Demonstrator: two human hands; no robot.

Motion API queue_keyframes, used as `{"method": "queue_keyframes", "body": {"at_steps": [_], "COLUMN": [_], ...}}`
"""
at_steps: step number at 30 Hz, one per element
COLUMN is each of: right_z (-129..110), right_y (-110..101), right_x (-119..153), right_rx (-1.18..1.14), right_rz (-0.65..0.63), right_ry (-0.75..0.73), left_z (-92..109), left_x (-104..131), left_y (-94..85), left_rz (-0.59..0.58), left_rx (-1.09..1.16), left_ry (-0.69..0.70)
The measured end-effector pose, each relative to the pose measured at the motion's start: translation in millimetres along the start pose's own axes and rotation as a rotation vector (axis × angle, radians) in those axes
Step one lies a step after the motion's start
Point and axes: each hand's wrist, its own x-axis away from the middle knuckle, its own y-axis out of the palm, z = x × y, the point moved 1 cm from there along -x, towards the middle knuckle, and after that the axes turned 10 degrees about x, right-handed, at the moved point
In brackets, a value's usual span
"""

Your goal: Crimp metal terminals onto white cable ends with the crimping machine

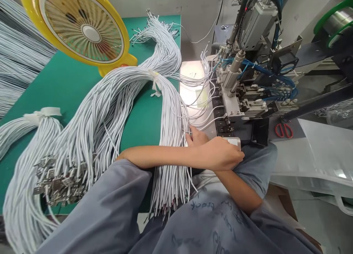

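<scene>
Cables (pixel 171 116) partly line the machine (pixel 233 108), others seemingly waiting near the counter's (pixel 142 132) right edge, left hand (pixel 224 154) and right hand (pixel 199 137) fingers' grip unclear.

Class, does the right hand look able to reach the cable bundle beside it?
Likely yes: the right hand is right beside the cable bundle, nothing visibly between; the left forearm crosses lower down.
</scene>
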Motion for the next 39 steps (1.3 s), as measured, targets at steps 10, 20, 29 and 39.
{"method": "queue_keyframes", "body": {"at_steps": [10, 20, 29, 39], "right_z": [-3, -2, 16, 76], "right_y": [-3, 9, 4, -77], "right_x": [-20, -24, 10, 91], "right_rx": [-0.491, -0.771, -0.77, -0.541], "right_rz": [-0.124, -0.018, -0.025, -0.031], "right_ry": [0.251, 0.32, 0.286, 0.12], "left_z": [2, 3, -2, -26], "left_x": [10, 14, 11, -11], "left_y": [-27.2, -29.9, -22.3, -26.5], "left_rz": [-0.132, -0.145, -0.098, -0.184], "left_rx": [0.157, 0.162, 0.127, 0.61], "left_ry": [0.394, 0.433, 0.405, 0.255]}}
